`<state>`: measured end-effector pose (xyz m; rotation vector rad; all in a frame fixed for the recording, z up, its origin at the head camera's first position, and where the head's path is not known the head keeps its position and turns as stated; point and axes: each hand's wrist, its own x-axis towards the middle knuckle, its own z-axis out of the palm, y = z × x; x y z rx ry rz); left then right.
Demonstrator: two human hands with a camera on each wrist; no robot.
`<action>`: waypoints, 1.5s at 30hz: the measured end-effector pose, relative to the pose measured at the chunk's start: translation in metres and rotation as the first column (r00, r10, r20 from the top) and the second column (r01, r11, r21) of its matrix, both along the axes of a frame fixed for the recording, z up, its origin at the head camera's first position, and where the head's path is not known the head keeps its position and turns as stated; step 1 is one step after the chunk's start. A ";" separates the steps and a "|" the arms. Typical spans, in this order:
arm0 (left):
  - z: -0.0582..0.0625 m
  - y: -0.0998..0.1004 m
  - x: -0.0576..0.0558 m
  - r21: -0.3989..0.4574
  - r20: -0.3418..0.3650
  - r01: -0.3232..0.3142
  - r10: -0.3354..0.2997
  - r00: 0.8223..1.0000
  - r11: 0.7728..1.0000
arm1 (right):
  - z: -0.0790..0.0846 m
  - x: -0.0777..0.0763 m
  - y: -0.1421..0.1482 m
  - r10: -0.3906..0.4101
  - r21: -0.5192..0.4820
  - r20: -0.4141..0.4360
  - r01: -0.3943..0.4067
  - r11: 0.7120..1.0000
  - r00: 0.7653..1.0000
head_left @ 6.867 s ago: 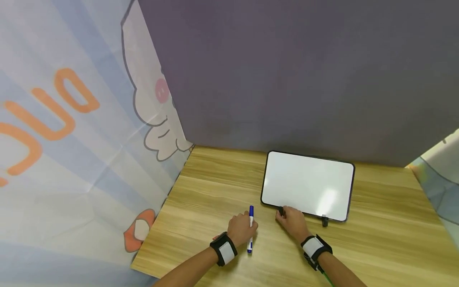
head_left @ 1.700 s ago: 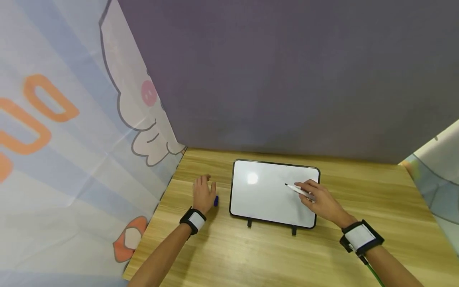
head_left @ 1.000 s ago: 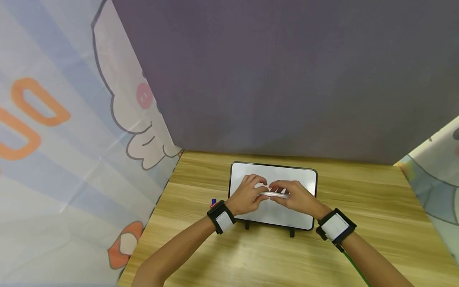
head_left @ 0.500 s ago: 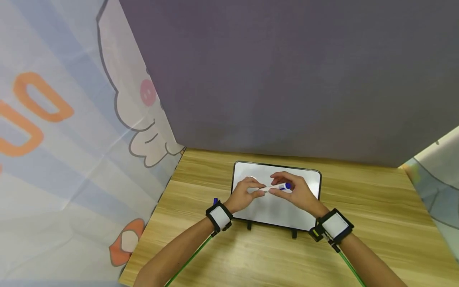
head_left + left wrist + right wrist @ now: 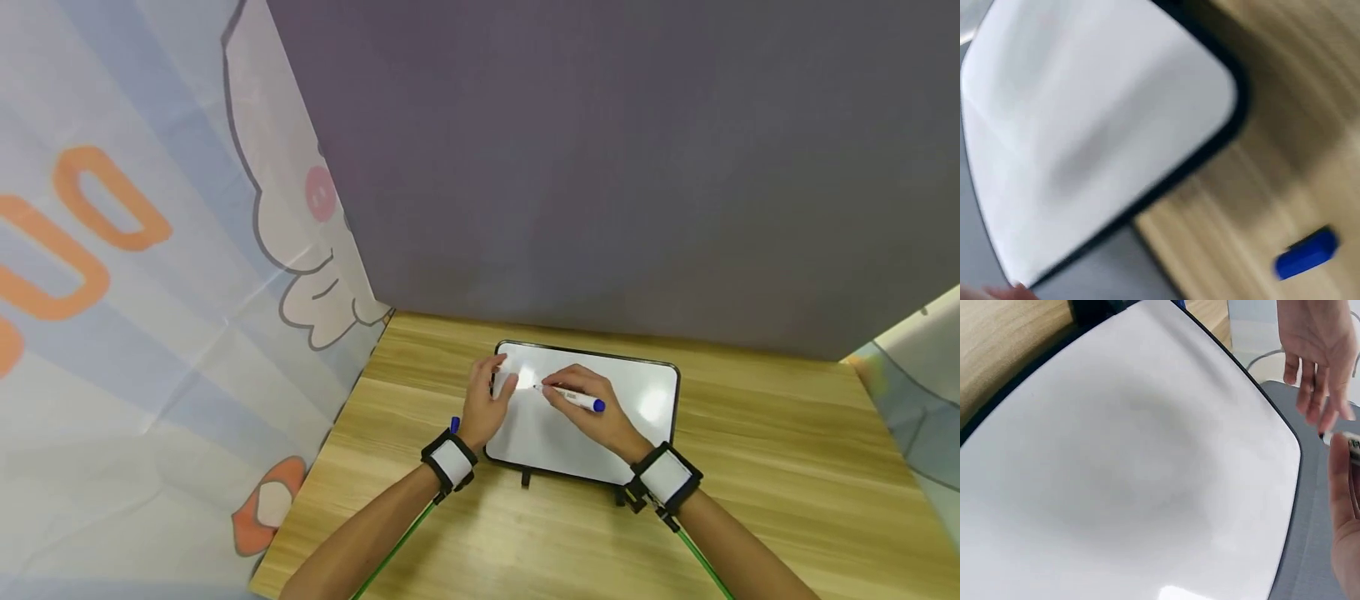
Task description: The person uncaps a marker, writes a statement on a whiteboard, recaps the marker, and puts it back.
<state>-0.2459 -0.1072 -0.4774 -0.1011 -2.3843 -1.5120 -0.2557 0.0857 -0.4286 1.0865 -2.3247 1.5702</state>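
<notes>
My right hand (image 5: 600,414) pinches a white marker (image 5: 573,397) with a blue end, its dark bare tip pointing left over the whiteboard (image 5: 570,437). Whether the tip touches the board cannot be told. My left hand (image 5: 483,408) is near the board's left edge, fingers relaxed and holding nothing. In the right wrist view, the left hand (image 5: 1319,350) hangs close to the marker tip, and the right hand (image 5: 1344,531) shows at the edge. A blue marker cap (image 5: 1307,253) lies on the table left of the board. No strokes are visible on the white surface.
The black-framed board leans on small black feet (image 5: 526,478) on the wood-grain table (image 5: 510,542). A grey panel (image 5: 585,167) stands behind it. A printed curtain (image 5: 187,333) hangs along the left side.
Earlier the left hand held the capped marker; the cap now lies on the table. Both hands then held the uncapped marker over the board; the left has since let go and drawn left.
</notes>
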 end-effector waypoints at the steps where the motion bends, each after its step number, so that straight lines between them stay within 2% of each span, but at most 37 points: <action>1: -0.004 -0.003 -0.001 0.031 0.027 -0.045 0.044 0.999 0.999 | -0.007 -0.002 -0.001 -0.003 0.004 -0.014 0.003 1.000 1.000; 4: -0.013 -0.009 -0.003 0.077 0.121 -0.116 0.106 0.987 0.990 | -0.025 -0.009 -0.003 -0.019 0.017 -0.040 0.020 1.000 0.999; 7: -0.021 -0.012 -0.003 0.069 0.183 -0.115 0.101 0.978 0.991 | -0.033 -0.010 -0.010 -0.034 0.008 -0.043 0.034 0.999 0.998; 11: -0.028 -0.014 -0.002 0.025 0.164 -0.121 0.115 0.980 0.992 | -0.029 -0.004 -0.021 -0.090 -0.039 -0.017 0.089 0.995 0.996; 14: -0.030 -0.013 -0.004 0.023 0.135 -0.135 0.131 0.982 0.991 | -0.023 0.000 -0.027 -0.137 -0.069 -0.006 0.136 0.988 0.991; 21: -0.026 -0.009 -0.011 0.036 0.138 -0.146 0.140 0.981 0.989 | -0.021 -0.001 -0.032 -0.156 -0.122 -0.022 0.152 0.981 0.988; 26: -0.025 -0.009 -0.010 0.012 0.135 -0.155 0.152 0.979 0.988 | -0.026 -0.004 -0.035 -0.180 -0.143 -0.038 0.173 0.974 0.983; 38: -0.031 -0.013 -0.010 -0.031 0.109 -0.170 0.172 0.979 0.985 | -0.038 -0.001 -0.042 -0.183 -0.113 -0.054 0.176 0.978 0.982; 45: -0.032 -0.016 -0.014 -0.041 0.103 -0.172 0.175 0.979 0.984 | -0.048 0.003 -0.046 -0.167 -0.071 -0.001 0.166 0.984 0.986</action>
